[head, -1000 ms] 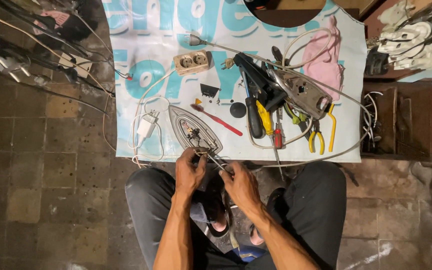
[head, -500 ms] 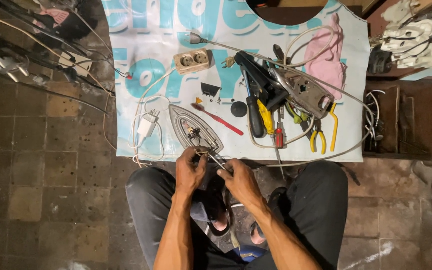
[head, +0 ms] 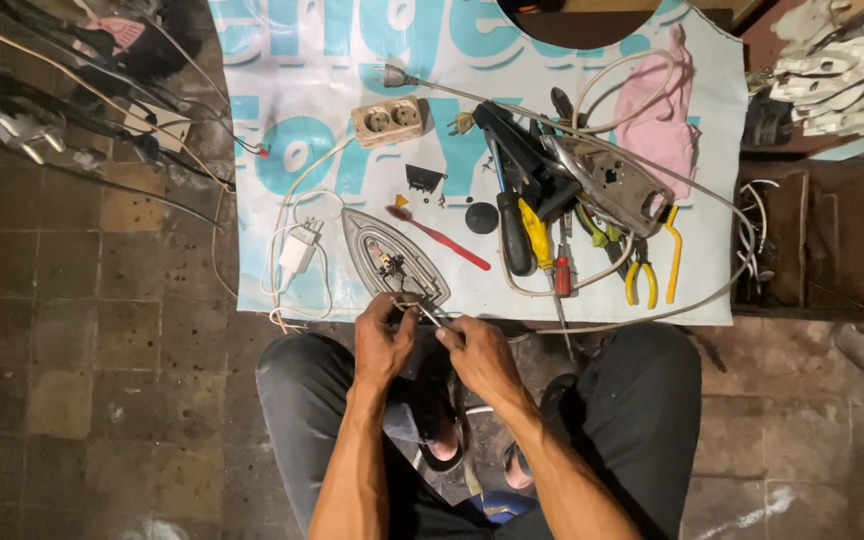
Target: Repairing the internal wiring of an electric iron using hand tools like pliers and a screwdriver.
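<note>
Iron soleplate (head: 395, 258): it lies flat on the printed banner sheet (head: 282, 90) spread over the tiled floor (head: 72, 330), pointed end away from the person, with its rear edge just in front of the knees. The left hand (head: 382, 343) is closed in a pinch on small wiring at the soleplate's rear edge. The right hand (head: 474, 352) is closed around a thin metal tool (head: 430, 317), whose tip meets the same wiring. The two hands sit close together, nearly touching. Left of the soleplate lies a white charger (head: 297, 250) with its looped cable. To the right lie a red-handled tool (head: 440, 238), a black round knob (head: 481, 217), a black-handled screwdriver (head: 515, 240), a yellow-handled screwdriver (head: 536, 232) and yellow-handled pliers (head: 657, 265). Farther out lie a beige double socket (head: 388, 122), the iron's metal upper shell (head: 614, 186) and a pink cloth (head: 667, 120).
</note>
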